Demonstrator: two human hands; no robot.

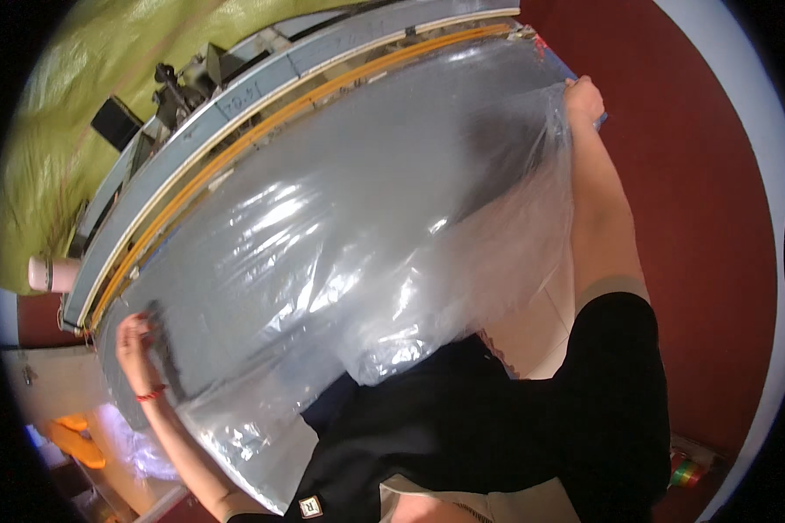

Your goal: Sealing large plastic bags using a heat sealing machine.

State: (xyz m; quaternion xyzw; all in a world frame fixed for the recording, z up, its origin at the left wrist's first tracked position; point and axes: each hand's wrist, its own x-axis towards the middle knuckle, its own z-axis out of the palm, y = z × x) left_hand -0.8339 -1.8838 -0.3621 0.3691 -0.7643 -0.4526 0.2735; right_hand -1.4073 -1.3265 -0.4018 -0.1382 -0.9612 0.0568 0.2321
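A large clear plastic sheet [323,261], wrinkled and shiny, lies over a long grey table [392,113] and hangs down over its near edge against my body. At the far right corner, my right hand [585,102] is closed on the gathered edge of the sheet, and folds fan out from the fingers. My left hand [134,350], with a red band on its wrist, is at the table's left end. Its fingers are curled in and seem to pinch the sheet's left side, though the edge there is hard to see. A dark shadow falls beside it.
Along the table's far side runs a pale metal rail [235,103] with an orange strip [262,131]. Behind it are a dark mechanism [176,91], a pink cylinder [52,274] and a yellow-green cover [70,96]. Dark red floor [689,218] lies to the right.
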